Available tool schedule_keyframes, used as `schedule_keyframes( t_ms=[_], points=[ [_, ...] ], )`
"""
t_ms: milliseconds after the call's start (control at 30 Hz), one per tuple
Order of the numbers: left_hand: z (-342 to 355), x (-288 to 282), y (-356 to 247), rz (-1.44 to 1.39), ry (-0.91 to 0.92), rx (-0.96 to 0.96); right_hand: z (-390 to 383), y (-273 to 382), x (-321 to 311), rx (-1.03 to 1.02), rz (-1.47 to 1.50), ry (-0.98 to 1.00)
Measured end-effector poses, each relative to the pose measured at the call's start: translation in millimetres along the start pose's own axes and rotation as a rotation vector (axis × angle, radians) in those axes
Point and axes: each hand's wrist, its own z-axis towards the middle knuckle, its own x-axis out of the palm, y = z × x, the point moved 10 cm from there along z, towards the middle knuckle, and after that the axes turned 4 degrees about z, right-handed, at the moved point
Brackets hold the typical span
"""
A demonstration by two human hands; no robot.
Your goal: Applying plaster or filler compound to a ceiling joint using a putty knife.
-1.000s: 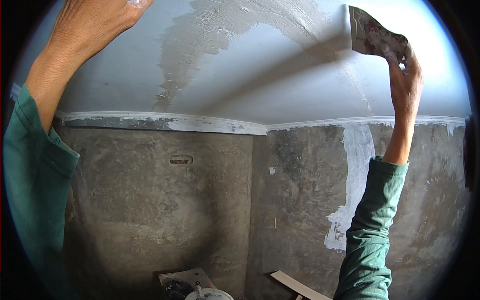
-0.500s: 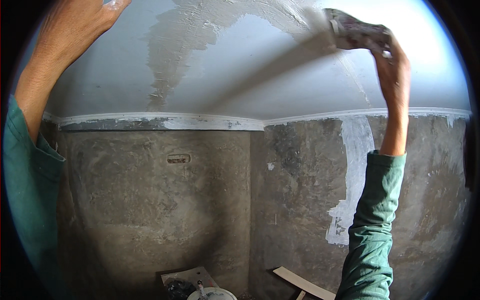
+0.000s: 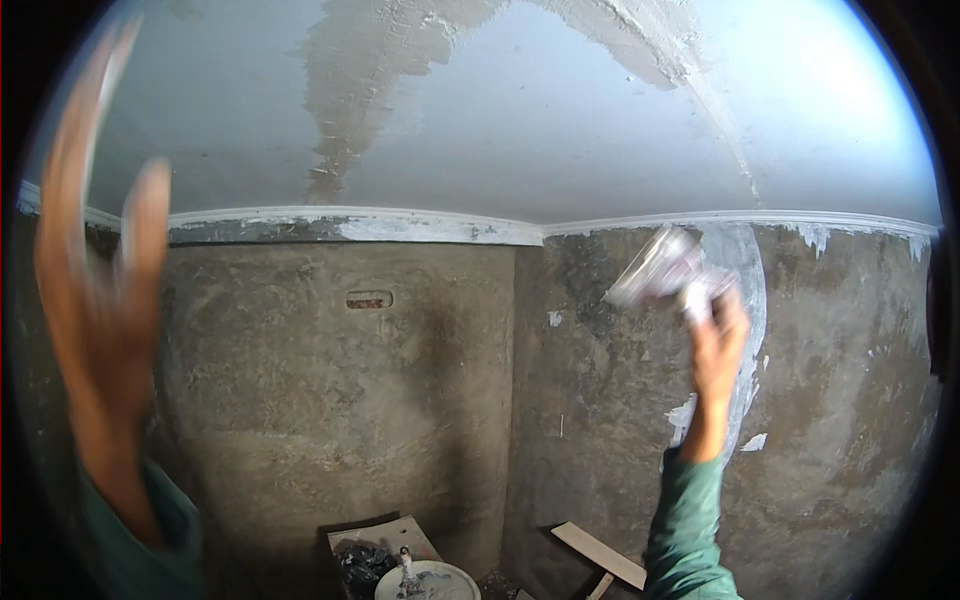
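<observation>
My right hand (image 3: 718, 345) is wrapped round a putty knife (image 3: 660, 268), blurred by motion, with whitish smears on its blade. It is held in front of the right wall, below the ceiling and apart from it. My left hand (image 3: 105, 270), also blurred, is raised at the left with thumb and fingers apart and nothing visible in it. Above, the pale ceiling (image 3: 540, 120) carries a fresh arched band of grey-beige putty (image 3: 360, 90). From its right leg a thin line of putty runs down toward the cornice.
A white cornice (image 3: 430, 222) runs along the top of the rough grey walls (image 3: 330, 400). Low down stand a bucket (image 3: 455, 580) with a tool handle rising from it, a black plastic bag (image 3: 365, 568), a board (image 3: 410, 535) and a wooden plank (image 3: 600, 553).
My right hand has brought the putty knife down from the ceiling, slightly leftward. My left hand has dropped and come further into view. The whole view has shifted a little.
</observation>
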Motion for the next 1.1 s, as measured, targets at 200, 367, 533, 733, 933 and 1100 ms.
schedule_keyframes(
  t_ms=[200,367,533,733,933,1100],
  points=[
    [-396,17,-51,-0.687,0.668,-1.278,-320,-135,143,1.03,0.544,0.344],
    [-674,-37,-235,-0.836,0.988,-2.38,-558,-101,216,1.73,0.756,0.319],
    [-670,3,-262,-1.054,0.737,-2.399,-655,-43,255,1.982,0.95,0.26],
    [-725,4,-248,-0.692,0.568,-2.498,-686,-36,263,2.029,0.98,0.238],
    [-730,30,-248,-0.725,0.453,-2.503,-655,-33,285,2.08,1.38,0.329],
    [-749,33,-262,-0.697,0.632,-2.638,-660,-47,285,2.085,1.425,0.398]
  ],
)
